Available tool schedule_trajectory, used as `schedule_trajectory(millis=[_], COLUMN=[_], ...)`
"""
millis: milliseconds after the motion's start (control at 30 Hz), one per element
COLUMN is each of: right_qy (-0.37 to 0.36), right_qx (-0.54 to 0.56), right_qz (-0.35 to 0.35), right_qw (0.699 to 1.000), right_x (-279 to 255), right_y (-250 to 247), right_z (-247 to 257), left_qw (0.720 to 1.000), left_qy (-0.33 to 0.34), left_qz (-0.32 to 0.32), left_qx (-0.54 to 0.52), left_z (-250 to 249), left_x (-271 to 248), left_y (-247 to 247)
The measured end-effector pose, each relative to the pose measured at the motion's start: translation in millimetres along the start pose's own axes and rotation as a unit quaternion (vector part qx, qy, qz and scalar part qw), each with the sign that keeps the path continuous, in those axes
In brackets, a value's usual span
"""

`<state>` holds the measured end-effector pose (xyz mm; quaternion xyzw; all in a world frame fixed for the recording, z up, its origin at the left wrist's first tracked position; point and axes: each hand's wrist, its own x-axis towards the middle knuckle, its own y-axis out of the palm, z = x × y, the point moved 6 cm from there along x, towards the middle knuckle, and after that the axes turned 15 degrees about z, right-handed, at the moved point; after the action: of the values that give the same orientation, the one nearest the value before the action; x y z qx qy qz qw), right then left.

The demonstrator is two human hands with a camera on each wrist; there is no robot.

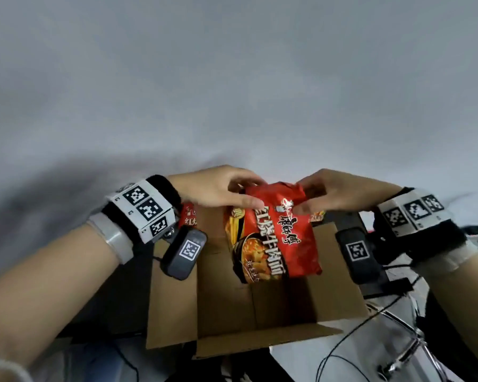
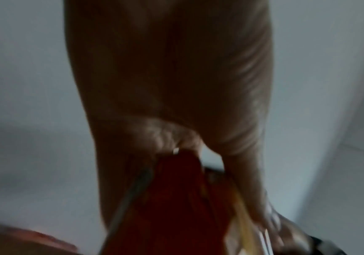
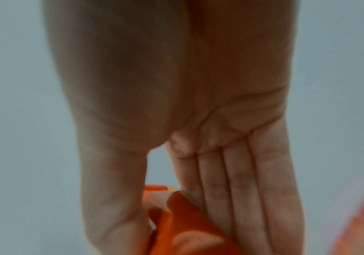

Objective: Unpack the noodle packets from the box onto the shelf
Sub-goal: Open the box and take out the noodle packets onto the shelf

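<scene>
A red noodle packet point(image 1: 276, 232) hangs upright over the open cardboard box point(image 1: 174, 293), whose visible inside is bare. My left hand point(image 1: 249, 195) pinches the packet's top left corner and my right hand point(image 1: 305, 201) pinches its top right corner. In the left wrist view the thumb point(image 2: 253, 198) and curled fingers clamp the dark red packet point(image 2: 176, 207). In the right wrist view the fingers point(image 3: 242, 189) lie straight behind the packet point(image 3: 187, 222), with the thumb pressing on its front.
Two more red packets point(image 1: 188, 216) point(image 1: 316, 216) show just beyond the box, behind my hands. A plain grey surface point(image 1: 232, 92) fills the upper view. Black cables and a chrome frame point(image 1: 406, 346) lie to the box's lower right.
</scene>
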<state>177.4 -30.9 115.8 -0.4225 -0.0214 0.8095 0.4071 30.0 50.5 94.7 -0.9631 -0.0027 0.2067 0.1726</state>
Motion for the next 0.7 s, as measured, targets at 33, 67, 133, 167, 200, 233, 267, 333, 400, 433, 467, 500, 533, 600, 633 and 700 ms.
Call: schedule_trajectory(millis=[33, 67, 133, 167, 200, 233, 267, 333, 400, 433, 467, 500, 533, 600, 633, 700], right_qy=[-0.022, -0.040, -0.062, -0.067, -0.066, -0.060, -0.053, -0.047, -0.037, -0.032, -0.024, -0.013, 0.001, 0.044, 0.074, 0.127], right_qx=[0.008, 0.017, 0.060, 0.079, 0.089, 0.093, 0.099, 0.131, 0.155, 0.159, 0.159, 0.150, 0.135, 0.092, 0.065, 0.025], right_qz=[-0.031, -0.066, -0.132, -0.147, -0.143, -0.127, -0.116, -0.132, -0.178, -0.190, -0.197, -0.199, -0.200, -0.205, -0.212, -0.216], right_qw=[0.999, 0.997, 0.987, 0.984, 0.983, 0.986, 0.987, 0.981, 0.971, 0.968, 0.967, 0.968, 0.970, 0.973, 0.972, 0.968], right_x=[-13.7, -25.2, -44.5, -53.2, -59.3, -63.9, -67.5, -71.7, -76.7, -78.1, -77.6, -77.5, -75.6, -65.6, -58.7, -42.7], right_y=[-14.5, -28.4, -54.4, -64.7, -71.1, -75.9, -80.2, -91.0, -108.8, -117.4, -126.9, -137.4, -148.2, -163.6, -168.3, -170.7], right_z=[1.2, -1.6, -19.0, -32.4, -46.2, -61.8, -79.0, -114.8, -153.5, -170.9, -188.7, -206.9, -226.8, -265.0, -284.0, -316.5], left_qw=[1.000, 1.000, 0.995, 0.989, 0.981, 0.972, 0.962, 0.950, 0.950, 0.955, 0.961, 0.968, 0.972, 0.972, 0.971, 0.965], left_qy=[-0.001, 0.006, 0.041, 0.058, 0.073, 0.087, 0.096, 0.096, 0.080, 0.065, 0.043, 0.015, -0.014, -0.056, -0.078, -0.125], left_qz=[0.018, 0.012, -0.035, -0.065, -0.099, -0.130, -0.156, -0.185, -0.189, -0.185, -0.185, -0.193, -0.205, -0.219, -0.221, -0.222], left_qx=[-0.004, -0.020, -0.086, -0.118, -0.148, -0.177, -0.204, -0.233, -0.234, -0.224, -0.200, -0.162, -0.119, -0.062, -0.055, -0.055], left_z=[-10.8, -19.7, -35.1, -43.8, -50.0, -54.7, -58.0, -61.4, -66.9, -70.1, -71.2, -71.1, -66.9, -50.8, -40.3, -22.6], left_x=[9.7, 21.1, 43.3, 55.8, 66.6, 79.3, 92.6, 118.3, 150.3, 165.4, 178.2, 189.6, 199.2, 208.2, 210.2, 211.0], left_y=[4.5, 6.6, 6.4, 6.1, 4.6, 3.6, 3.7, 7.5, 15.9, 20.3, 23.4, 25.0, 25.2, 23.9, 24.1, 25.9])
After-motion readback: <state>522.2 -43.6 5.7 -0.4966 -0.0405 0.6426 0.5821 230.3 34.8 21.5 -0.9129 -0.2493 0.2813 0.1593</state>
